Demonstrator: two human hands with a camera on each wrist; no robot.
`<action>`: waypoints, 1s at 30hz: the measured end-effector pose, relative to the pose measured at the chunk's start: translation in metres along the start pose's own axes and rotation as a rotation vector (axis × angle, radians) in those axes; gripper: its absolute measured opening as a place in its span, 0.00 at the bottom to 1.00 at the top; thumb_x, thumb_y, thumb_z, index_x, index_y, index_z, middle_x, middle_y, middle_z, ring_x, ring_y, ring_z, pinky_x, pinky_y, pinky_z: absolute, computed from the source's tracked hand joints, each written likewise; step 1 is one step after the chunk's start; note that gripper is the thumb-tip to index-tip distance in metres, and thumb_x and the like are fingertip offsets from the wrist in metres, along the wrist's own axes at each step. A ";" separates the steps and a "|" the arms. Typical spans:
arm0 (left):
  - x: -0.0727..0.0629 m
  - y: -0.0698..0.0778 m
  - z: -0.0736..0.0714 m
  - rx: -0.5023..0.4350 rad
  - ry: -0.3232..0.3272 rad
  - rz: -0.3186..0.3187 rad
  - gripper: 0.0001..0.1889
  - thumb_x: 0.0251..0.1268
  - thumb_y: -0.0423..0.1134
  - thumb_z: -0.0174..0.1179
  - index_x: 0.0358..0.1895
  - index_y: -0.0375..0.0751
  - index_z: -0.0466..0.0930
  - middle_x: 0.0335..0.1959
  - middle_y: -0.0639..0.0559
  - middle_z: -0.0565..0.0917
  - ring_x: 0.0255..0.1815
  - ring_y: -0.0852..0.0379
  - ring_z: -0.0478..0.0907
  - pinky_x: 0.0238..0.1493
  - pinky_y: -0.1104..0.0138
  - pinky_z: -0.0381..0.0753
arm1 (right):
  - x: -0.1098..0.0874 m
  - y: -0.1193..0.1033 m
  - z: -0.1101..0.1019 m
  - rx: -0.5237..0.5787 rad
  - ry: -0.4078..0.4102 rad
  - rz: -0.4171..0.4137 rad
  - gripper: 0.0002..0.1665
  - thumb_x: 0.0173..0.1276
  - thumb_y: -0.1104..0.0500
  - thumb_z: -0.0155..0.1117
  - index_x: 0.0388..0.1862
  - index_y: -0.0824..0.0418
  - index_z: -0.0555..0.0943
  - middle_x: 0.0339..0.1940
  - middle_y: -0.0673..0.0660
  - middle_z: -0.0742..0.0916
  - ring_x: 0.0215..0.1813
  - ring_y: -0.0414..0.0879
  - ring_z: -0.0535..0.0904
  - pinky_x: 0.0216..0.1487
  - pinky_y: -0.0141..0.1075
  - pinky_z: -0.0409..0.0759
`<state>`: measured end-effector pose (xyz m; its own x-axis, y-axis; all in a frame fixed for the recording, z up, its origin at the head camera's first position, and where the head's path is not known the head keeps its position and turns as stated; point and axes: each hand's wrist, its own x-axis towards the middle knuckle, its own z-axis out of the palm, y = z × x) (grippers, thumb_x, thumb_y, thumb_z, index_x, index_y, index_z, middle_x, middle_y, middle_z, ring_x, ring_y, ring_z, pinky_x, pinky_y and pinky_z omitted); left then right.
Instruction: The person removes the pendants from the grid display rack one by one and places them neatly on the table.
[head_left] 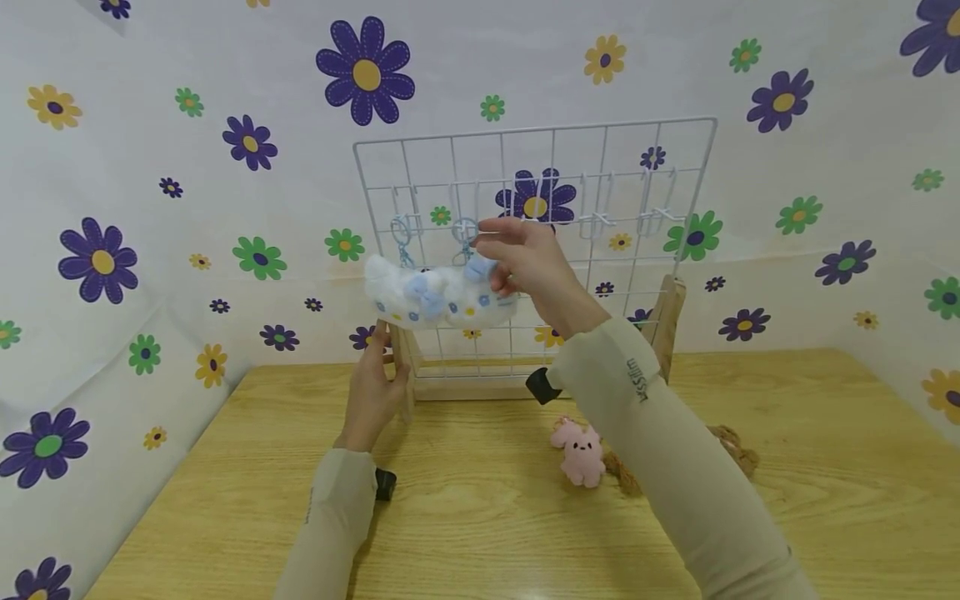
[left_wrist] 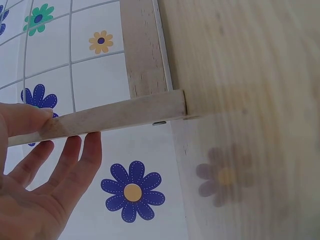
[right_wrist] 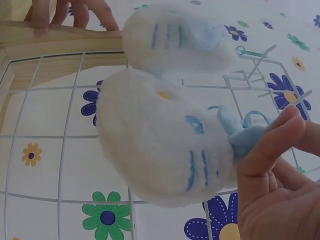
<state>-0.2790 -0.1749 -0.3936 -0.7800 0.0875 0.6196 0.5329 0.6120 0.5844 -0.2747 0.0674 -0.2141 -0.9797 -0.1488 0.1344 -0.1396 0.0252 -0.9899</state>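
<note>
Two white plush cat-head keychains with blue bows hang side by side from hooks on a white wire grid. The right plush partly covers the left plush in the right wrist view. My right hand is at the right plush's blue bow, its fingers loosely bent close to the ring and hook tip. My left hand grips a wooden side post of the grid's stand, thumb on one side and fingers on the other.
A pink plush keychain lies on the wooden table. Brown fluffy items lie partly hidden behind my right forearm. More hooks stick out on the grid's right side. A flower-print cloth hangs behind.
</note>
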 end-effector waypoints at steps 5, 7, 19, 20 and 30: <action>0.000 0.000 0.000 -0.002 0.000 -0.002 0.41 0.64 0.18 0.60 0.78 0.29 0.52 0.58 0.27 0.75 0.48 0.29 0.82 0.46 0.44 0.86 | 0.004 0.000 0.003 -0.020 0.025 0.001 0.22 0.76 0.63 0.61 0.67 0.64 0.77 0.57 0.59 0.85 0.18 0.42 0.72 0.21 0.29 0.75; 0.000 0.000 0.000 0.002 0.004 0.007 0.40 0.64 0.18 0.60 0.78 0.28 0.53 0.57 0.27 0.76 0.48 0.29 0.82 0.47 0.44 0.86 | 0.005 -0.001 0.005 -0.024 0.038 0.003 0.21 0.76 0.63 0.61 0.66 0.65 0.77 0.56 0.59 0.86 0.18 0.42 0.71 0.21 0.29 0.74; 0.000 -0.001 -0.001 0.001 0.006 0.014 0.39 0.63 0.18 0.60 0.77 0.28 0.54 0.57 0.26 0.76 0.47 0.29 0.82 0.47 0.43 0.85 | 0.011 0.002 0.013 -0.004 0.152 -0.021 0.12 0.73 0.64 0.66 0.53 0.66 0.84 0.48 0.61 0.89 0.15 0.39 0.68 0.16 0.26 0.71; 0.000 -0.001 -0.001 -0.001 0.008 0.018 0.40 0.63 0.18 0.60 0.77 0.29 0.54 0.57 0.26 0.76 0.47 0.29 0.82 0.47 0.43 0.85 | 0.011 0.002 0.013 -0.003 0.158 -0.024 0.12 0.73 0.63 0.66 0.52 0.66 0.84 0.47 0.61 0.89 0.15 0.39 0.69 0.16 0.26 0.72; -0.001 0.000 -0.002 -0.002 0.012 0.019 0.41 0.63 0.17 0.61 0.79 0.32 0.54 0.56 0.28 0.77 0.47 0.30 0.82 0.47 0.44 0.86 | 0.007 0.003 0.019 0.028 0.191 -0.033 0.13 0.74 0.63 0.65 0.53 0.67 0.84 0.48 0.62 0.89 0.14 0.38 0.68 0.15 0.24 0.70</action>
<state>-0.2778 -0.1767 -0.3935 -0.7658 0.0901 0.6367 0.5484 0.6087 0.5734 -0.2792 0.0472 -0.2173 -0.9845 0.0409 0.1703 -0.1706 -0.0046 -0.9853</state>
